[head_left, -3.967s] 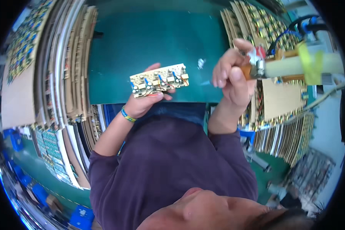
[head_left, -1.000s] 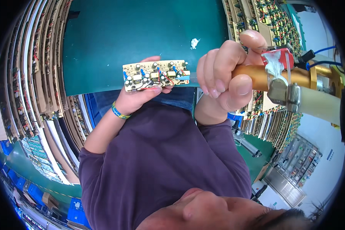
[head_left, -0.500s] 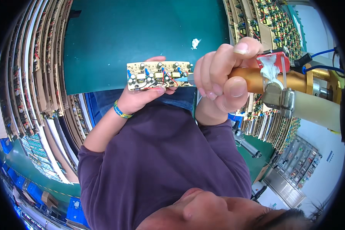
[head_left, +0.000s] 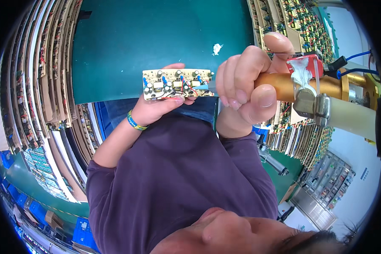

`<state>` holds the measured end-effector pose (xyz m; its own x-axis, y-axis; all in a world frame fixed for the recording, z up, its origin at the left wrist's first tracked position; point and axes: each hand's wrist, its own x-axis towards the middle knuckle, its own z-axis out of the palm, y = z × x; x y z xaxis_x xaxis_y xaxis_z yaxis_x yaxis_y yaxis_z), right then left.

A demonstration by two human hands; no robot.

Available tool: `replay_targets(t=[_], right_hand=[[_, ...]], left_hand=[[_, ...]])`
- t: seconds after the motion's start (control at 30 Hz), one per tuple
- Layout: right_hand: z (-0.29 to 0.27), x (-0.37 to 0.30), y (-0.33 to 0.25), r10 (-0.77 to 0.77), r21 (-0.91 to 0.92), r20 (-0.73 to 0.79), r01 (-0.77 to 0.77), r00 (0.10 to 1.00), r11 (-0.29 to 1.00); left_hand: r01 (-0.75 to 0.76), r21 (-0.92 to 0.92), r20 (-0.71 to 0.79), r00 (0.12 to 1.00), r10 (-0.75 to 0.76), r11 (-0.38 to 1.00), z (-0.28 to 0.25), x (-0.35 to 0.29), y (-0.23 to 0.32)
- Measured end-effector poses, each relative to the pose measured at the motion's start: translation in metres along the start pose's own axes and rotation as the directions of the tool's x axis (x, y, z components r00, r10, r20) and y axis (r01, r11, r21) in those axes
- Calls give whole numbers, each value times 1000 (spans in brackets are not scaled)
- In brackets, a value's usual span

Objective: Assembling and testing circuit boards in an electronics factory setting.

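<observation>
— How was that circuit board (head_left: 178,84) filled?
— Crammed with blue, black and yellow bits (head_left: 164,79), tbh.
— And held?
— It was gripped by the left hand (head_left: 153,109), just left of the right hand (head_left: 246,80), where an amber tool (head_left: 279,86) was clutched, nozzle (head_left: 202,87) over the board.

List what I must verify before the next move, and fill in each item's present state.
1. Circuit board held by the left hand: ok.
2. Component side of the board facing up: ok.
3. Right hand around the gold-coloured tool: ok.
4. Pale blue nozzle over the board's right half: ok; whether its tip touches anything, cannot tell.
5. Green work surface free of residue: not ok, a white smear lies beyond the board.
6. Red part on the tool clean: not ok, white material coats it.
</observation>
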<state>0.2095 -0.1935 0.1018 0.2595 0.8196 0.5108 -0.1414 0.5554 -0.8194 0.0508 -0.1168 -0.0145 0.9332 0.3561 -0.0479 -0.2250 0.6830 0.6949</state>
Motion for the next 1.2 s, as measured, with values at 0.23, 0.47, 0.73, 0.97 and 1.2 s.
replay_targets(t=[0.23, 0.47, 0.73, 0.97, 1.2], right_hand=[[3, 1, 4, -2, 40, -1, 2, 1000, 999], [2, -1, 3, -4, 55, 31, 2, 1000, 998], [3, -5, 0, -1, 87, 40, -3, 999, 996], [1, -6, -1, 12, 101, 63, -18, 998, 995], [0, 0, 0, -11, 127, 67, 2, 998, 992]], left_hand=[[10, -11, 25, 1000, -10, 1000, -2, -2, -3], [4, -28, 47, 999, -3, 1000, -1, -3, -5], [45, -60, 82, 996, -40, 997, 5, -5, -3], [49, -8, 81, 996, -49, 999, 3, -5, -5], [0, 10, 42, 999, -1, 1000, 4, -4, -5]])
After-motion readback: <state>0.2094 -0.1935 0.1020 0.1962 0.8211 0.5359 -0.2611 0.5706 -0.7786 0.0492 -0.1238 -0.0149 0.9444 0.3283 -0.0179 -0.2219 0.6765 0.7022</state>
